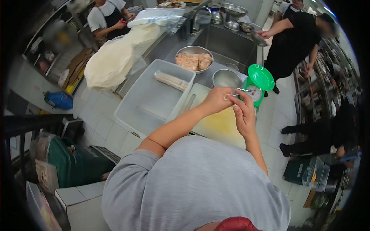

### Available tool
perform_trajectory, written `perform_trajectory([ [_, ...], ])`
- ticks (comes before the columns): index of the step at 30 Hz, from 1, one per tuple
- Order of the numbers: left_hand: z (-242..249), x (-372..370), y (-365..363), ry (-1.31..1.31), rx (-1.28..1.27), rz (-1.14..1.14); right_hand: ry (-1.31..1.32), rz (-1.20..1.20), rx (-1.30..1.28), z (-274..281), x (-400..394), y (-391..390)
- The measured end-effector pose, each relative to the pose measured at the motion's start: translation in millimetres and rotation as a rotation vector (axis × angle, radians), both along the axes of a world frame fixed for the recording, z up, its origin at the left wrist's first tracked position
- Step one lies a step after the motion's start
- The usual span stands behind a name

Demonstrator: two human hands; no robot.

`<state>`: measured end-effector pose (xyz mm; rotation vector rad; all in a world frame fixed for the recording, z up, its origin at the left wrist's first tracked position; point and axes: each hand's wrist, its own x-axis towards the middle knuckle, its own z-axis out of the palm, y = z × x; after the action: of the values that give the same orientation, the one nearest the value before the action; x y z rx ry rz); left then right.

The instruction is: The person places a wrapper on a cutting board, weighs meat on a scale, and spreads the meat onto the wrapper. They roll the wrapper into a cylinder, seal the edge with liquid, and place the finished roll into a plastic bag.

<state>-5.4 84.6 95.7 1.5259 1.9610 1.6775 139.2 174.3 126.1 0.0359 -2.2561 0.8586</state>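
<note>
My left hand (217,101) is closed above the cutting board, with a small pale piece (227,97) at its fingers; what it is I cannot make out. Beside it, my right hand (245,115) has its fingertips together around a thin metal utensil (245,90), whose far end points right toward the green scale (262,78). Both hands meet at the fingertips. Below them lies a white cutting board (221,124) with a yellowish patch. A metal bowl (226,79) sits just beyond the hands. Pinkish filling (194,61) fills a second metal bowl (210,51) farther back.
Left of the board stands a translucent plastic tub (142,98) with a bundle of pale rolls (171,81) inside. Round pale sheets (110,63) are stacked at the counter's left. A sink (227,42) lies behind the bowls. Co-workers stand at back left and along the right.
</note>
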Motion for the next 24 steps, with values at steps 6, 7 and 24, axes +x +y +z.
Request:
perform_trajectory([
  [6,0.5,7.3,5.0,-0.058,-0.069,0.014,-0.013,-0.110,0.317,9.3,-6.8,-10.9],
  [7,-0.5,6.3,5.5,-0.043,-0.053,0.023,-0.015,-0.116,0.349,11.8,-9.8,-12.0],
  [24,-0.9,14.3,0.6,-0.328,0.009,-0.114,0.010,-0.009,0.141,-4.0,-0.5,2.9],
])
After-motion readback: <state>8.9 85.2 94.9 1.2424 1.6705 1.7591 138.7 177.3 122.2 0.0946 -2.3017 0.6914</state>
